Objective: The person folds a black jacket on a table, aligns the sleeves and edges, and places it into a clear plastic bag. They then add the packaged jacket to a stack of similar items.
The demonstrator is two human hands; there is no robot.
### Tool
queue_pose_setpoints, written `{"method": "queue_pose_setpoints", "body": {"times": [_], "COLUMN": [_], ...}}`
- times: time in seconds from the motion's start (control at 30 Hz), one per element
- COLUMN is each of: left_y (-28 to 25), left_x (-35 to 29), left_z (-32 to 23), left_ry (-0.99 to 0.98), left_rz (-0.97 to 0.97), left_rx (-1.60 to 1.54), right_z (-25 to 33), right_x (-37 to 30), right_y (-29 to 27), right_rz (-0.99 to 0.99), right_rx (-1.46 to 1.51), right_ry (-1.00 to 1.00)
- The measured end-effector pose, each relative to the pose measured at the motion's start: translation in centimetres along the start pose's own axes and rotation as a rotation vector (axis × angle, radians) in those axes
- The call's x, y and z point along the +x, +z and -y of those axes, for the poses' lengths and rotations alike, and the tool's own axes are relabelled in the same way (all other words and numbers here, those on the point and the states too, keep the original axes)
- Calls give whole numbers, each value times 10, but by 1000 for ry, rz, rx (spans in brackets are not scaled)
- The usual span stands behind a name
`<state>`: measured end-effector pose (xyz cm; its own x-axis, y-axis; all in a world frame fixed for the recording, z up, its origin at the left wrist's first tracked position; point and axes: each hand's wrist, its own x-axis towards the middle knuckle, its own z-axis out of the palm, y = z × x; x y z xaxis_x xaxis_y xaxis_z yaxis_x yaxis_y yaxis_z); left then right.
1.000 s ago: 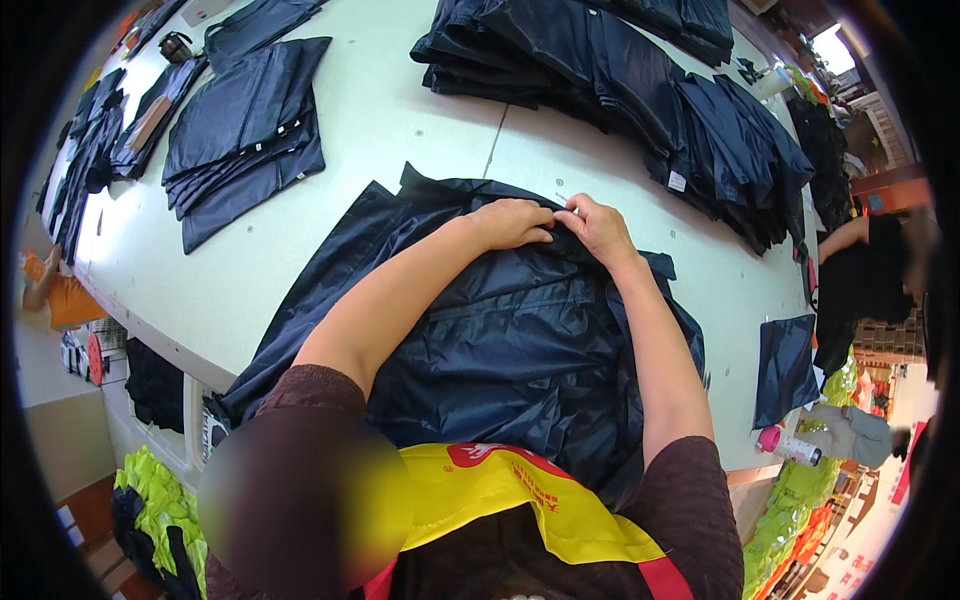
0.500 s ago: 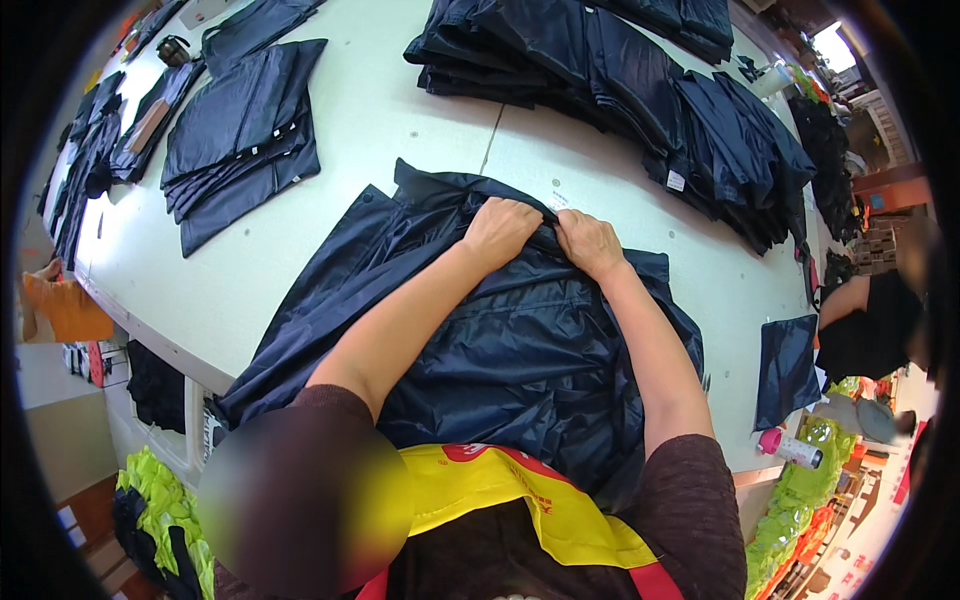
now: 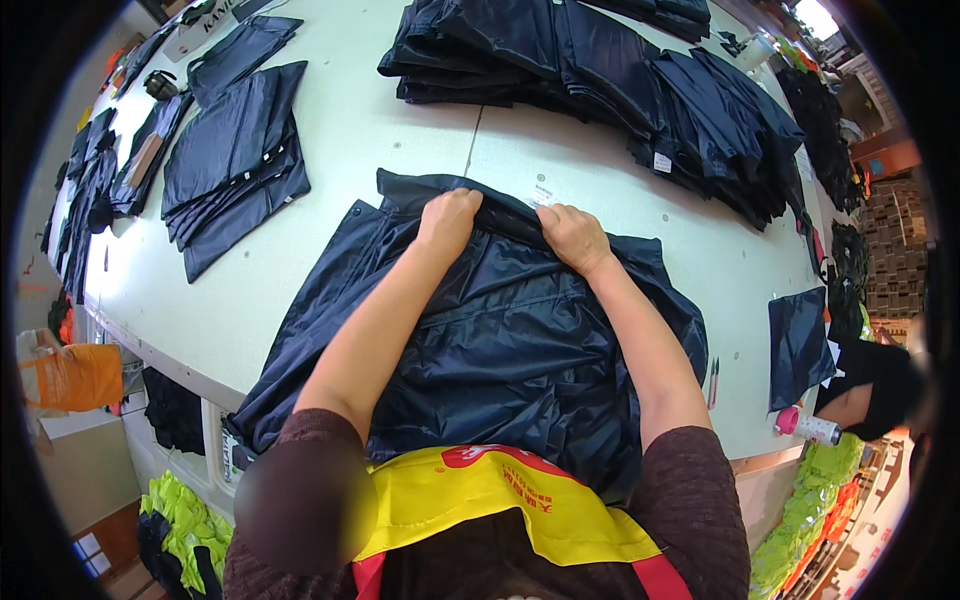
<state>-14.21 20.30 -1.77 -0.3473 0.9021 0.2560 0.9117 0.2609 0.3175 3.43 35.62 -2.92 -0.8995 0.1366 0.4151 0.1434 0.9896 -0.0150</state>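
A dark navy jacket (image 3: 500, 340) of shiny cloth lies spread across the table in front of me, its near part reaching my yellow apron. My left hand (image 3: 450, 218) is closed on the folded band along the jacket's far edge, which looks like the collar. Further right on that same band, my right hand (image 3: 575, 238) pinches the cloth, with a white label (image 3: 541, 193) close to its fingertips. Between the two hands a stretch of the band runs straight. The fingertips of both hands are partly hidden in the cloth.
Folded dark garments lie in a long pile (image 3: 590, 75) at the far right and a smaller stack (image 3: 235, 140) at the left. A dark folded piece (image 3: 798, 345), a pink-capped bottle (image 3: 808, 427) and a pen-like tool (image 3: 713, 383) lie at the right. Other people stand at both sides.
My left hand has moved left along the jacket's band, so the hands are further apart. The whole view has also shifted slightly.
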Motion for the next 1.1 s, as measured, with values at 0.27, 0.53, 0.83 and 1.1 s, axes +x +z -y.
{"method": "queue_pose_setpoints", "body": {"times": [0.27,0.53,0.83,1.1], "left_y": [-13,-6,-8,7], "left_x": [39,8,17,50], "left_z": [9,26,15,5], "left_ry": [381,97,-72,94], "left_rz": [203,-87,21,68], "left_rx": [372,-178,-45,429], "right_z": [-8,-12,-9,-2], "right_x": [2,3,1,-2], "right_y": [-7,1,-1,-6], "right_rz": [40,14,5,-42], "right_rx": [60,67,19,-24], "right_ry": [-2,10,-6,-28]}}
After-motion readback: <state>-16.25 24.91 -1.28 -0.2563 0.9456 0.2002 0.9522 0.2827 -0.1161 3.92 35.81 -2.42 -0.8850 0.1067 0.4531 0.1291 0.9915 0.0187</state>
